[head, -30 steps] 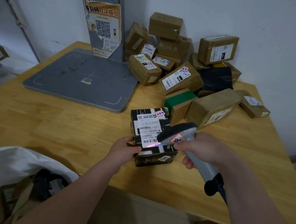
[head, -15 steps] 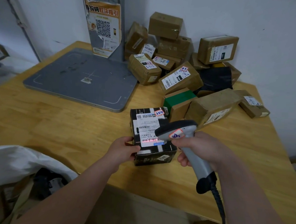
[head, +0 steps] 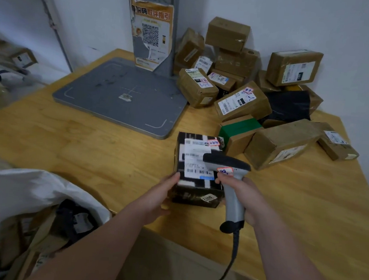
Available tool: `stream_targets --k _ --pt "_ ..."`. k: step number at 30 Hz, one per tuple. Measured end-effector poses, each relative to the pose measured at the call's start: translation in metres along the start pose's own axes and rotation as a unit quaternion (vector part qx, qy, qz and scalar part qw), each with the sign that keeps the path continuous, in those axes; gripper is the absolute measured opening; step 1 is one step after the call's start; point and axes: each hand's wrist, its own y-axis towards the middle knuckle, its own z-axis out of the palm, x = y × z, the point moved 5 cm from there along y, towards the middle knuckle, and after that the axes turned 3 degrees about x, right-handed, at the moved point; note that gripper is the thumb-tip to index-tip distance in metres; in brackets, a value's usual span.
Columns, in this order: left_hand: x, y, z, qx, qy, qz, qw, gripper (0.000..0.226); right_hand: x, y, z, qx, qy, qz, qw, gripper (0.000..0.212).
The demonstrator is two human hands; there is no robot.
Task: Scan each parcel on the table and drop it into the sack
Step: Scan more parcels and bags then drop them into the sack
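Note:
A black parcel [head: 194, 194] with a white shipping label stands on the wooden table [head: 103, 156] near its front edge. My left hand [head: 160, 195] grips the parcel's left side. My right hand [head: 247, 199] grips the handle of a grey barcode scanner [head: 227, 164], whose head hangs over the label. The scanner's cable drops below the table edge. A white sack [head: 29, 194] stands open at lower left, with parcels inside it.
A heap of several brown boxes [head: 242, 104], a green-topped box [head: 239, 127] and a black bag [head: 288, 105] fills the table's back right corner. A grey scale platform [head: 121, 96] with a posted column [head: 151, 28] lies at back left.
The scanner has tipped upright and drawn back toward me; the red scan line on the label is gone. My left hand has slid lower along the parcel's left side.

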Motion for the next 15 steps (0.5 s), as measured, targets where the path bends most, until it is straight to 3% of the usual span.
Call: stream_targets --k 3,7,12,15 --pt "-0.013 -0.014 -0.016 -0.02 -0.078 0.022 0.997 0.059 0.011 0.004 0.018 0.034 0.005 -0.028 0.999 0.02" --pt "-0.025 -0.051 -0.067 -0.136 -0.144 0.072 0.978 0.036 0.029 0.005 0.068 0.124 -0.004 -0.048 0.991 0.037" --pt "0.007 -0.124 -0.156 -0.256 -0.202 0.074 0.943 0.039 0.035 -0.003 0.155 0.27 -0.06 -0.052 0.96 0.035" --pt "0.043 -0.177 -0.198 -0.331 -0.258 0.076 0.905 0.047 0.027 -0.006 0.204 0.329 -0.096 -0.049 0.938 0.038"
